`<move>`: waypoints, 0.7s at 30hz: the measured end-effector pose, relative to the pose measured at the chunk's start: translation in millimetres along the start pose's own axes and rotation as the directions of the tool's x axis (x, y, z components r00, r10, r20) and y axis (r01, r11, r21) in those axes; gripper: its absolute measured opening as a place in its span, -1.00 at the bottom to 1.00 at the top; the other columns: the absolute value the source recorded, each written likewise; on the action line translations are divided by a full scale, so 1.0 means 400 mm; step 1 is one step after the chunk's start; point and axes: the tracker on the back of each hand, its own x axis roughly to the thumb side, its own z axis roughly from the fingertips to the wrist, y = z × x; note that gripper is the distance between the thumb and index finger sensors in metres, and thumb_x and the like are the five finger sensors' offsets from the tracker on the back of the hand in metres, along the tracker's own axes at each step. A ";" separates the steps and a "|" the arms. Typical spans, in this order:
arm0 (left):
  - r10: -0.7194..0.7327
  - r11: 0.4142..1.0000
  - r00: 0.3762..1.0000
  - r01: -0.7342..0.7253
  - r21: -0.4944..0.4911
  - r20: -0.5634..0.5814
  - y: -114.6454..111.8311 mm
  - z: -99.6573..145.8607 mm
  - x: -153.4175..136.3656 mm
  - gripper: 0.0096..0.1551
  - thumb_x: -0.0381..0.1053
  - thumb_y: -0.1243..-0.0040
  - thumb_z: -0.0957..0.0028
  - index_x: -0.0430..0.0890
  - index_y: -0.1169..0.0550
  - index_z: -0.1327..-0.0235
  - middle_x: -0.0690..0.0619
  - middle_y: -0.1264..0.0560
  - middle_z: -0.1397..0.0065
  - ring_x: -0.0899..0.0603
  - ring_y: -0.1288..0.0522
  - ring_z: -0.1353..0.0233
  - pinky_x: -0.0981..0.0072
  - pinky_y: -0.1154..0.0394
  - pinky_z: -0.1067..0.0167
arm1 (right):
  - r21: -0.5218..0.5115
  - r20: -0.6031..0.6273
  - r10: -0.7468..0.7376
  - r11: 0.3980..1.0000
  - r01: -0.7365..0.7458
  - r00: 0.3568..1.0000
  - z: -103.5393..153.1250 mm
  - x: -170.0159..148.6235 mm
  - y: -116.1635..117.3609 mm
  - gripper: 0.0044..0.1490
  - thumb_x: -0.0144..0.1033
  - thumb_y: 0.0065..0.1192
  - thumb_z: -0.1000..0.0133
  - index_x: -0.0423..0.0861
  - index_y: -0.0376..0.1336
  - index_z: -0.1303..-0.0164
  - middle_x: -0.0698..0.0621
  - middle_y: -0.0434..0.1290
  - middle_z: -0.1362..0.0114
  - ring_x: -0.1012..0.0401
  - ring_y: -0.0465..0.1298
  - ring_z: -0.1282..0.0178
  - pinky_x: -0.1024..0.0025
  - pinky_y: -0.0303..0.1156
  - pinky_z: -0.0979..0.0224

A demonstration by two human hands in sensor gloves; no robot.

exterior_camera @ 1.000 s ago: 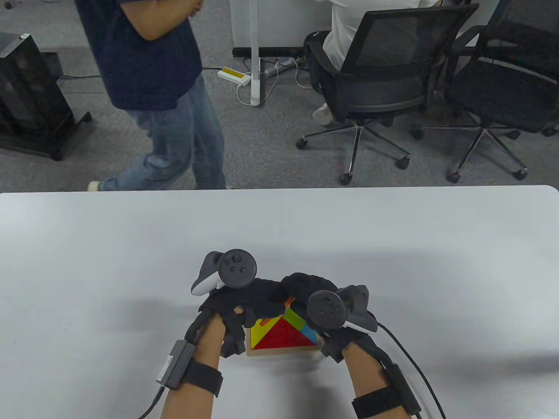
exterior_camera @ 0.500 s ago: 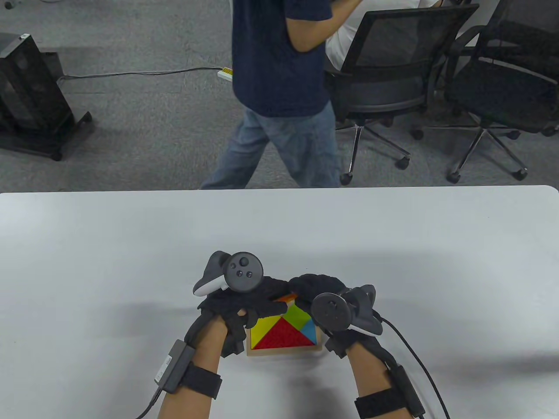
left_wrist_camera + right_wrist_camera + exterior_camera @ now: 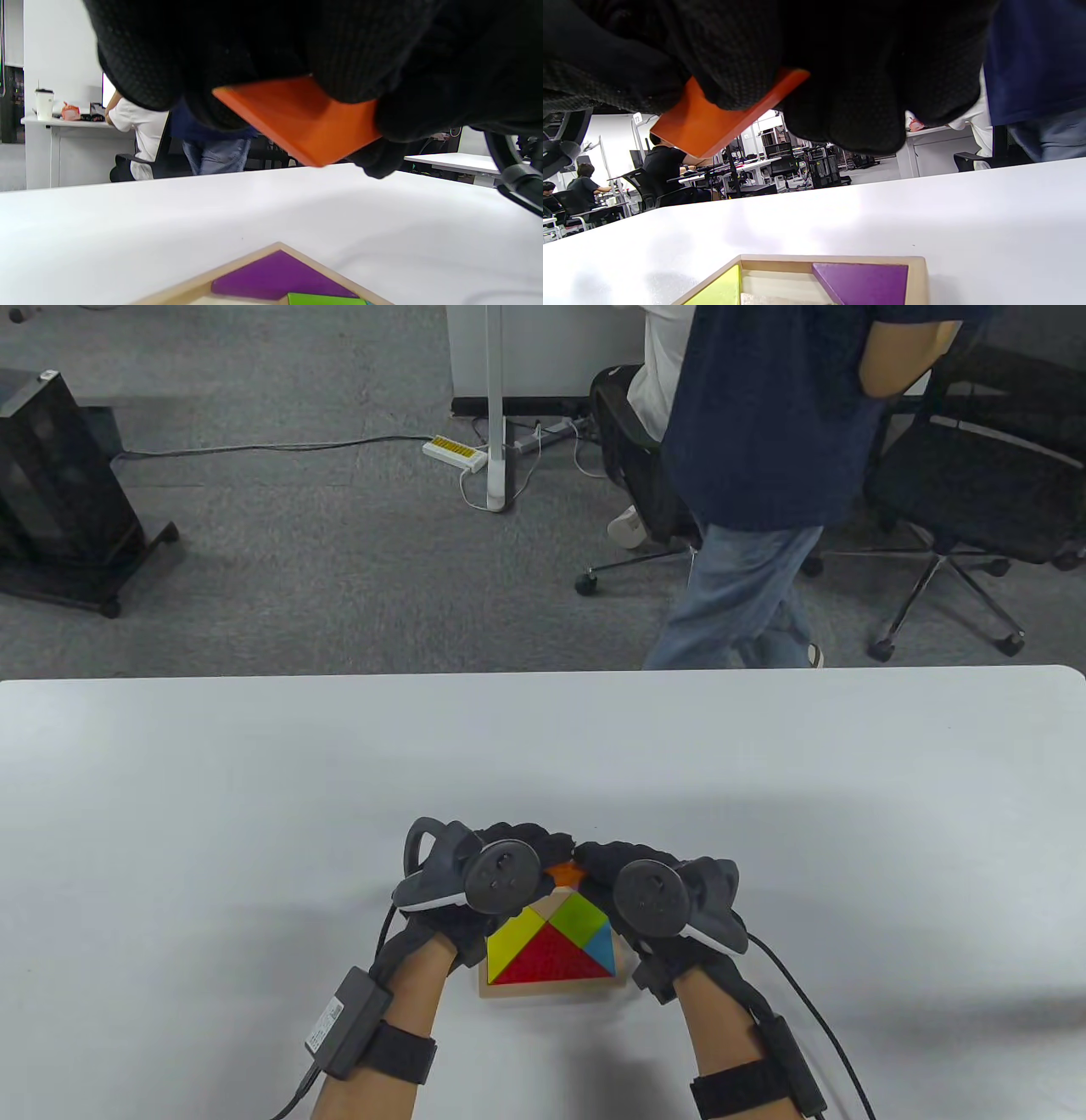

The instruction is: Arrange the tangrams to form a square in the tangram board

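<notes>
The wooden tangram board (image 3: 551,987) lies near the table's front edge. In it sit a red triangle (image 3: 551,963), a yellow piece (image 3: 513,940), a green piece (image 3: 577,912) and a blue piece (image 3: 604,948). A purple piece (image 3: 865,279) fills a far corner, beside a bare slot (image 3: 780,279). My left hand (image 3: 519,845) and right hand (image 3: 612,858) meet over the board's far edge. Both pinch an orange piece (image 3: 563,872), which is tilted and off the board (image 3: 237,262). The left fingers (image 3: 237,51) and the right fingers (image 3: 840,84) cover its upper part.
The white table (image 3: 254,780) stretches away on every side of the board. Beyond its far edge a person in jeans (image 3: 747,594) walks past office chairs (image 3: 959,500). A black cabinet (image 3: 59,492) stands at the far left.
The orange piece has risen from the board's far part, now held between both hands. My left hand turned and slid off the yellow piece. The person behind the table walked left to right.
</notes>
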 end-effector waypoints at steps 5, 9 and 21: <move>-0.069 0.997 0.997 0.069 0.023 0.015 -0.003 -0.002 0.010 -0.45 0.00 -0.42 0.01 -0.03 -0.64 -0.29 -0.01 -0.71 -0.23 -0.19 -0.75 -0.12 -0.05 -0.68 -0.13 | 0.043 -0.028 -0.041 0.998 0.043 0.999 -0.005 -0.004 0.006 -0.42 -0.25 0.45 0.00 -0.19 0.47 -0.22 -0.10 0.66 -0.19 -0.01 0.73 -0.06 -0.08 0.60 -0.27; -0.077 0.997 0.997 0.077 -0.015 0.020 -0.011 -0.011 0.011 -0.46 -0.02 -0.41 0.01 -0.03 -0.65 -0.28 0.00 -0.72 -0.23 -0.19 -0.76 -0.11 -0.04 -0.69 -0.13 | 0.107 -0.050 -0.065 0.992 0.070 0.997 -0.008 -0.010 0.014 -0.40 -0.22 0.45 -0.02 -0.20 0.46 -0.24 -0.11 0.65 -0.20 -0.03 0.73 -0.07 -0.09 0.59 -0.29; -0.100 0.980 0.994 0.091 -0.178 -0.042 -0.058 -0.069 -0.023 -0.48 -0.04 -0.40 0.00 -0.01 -0.66 -0.27 0.01 -0.73 -0.22 -0.18 -0.76 -0.12 -0.03 -0.69 -0.14 | 0.119 -0.130 -0.026 0.992 0.042 0.991 -0.005 -0.063 0.010 -0.31 -0.19 0.39 -0.07 -0.18 0.36 -0.39 -0.15 0.54 -0.40 -0.12 0.63 -0.26 -0.19 0.49 -0.40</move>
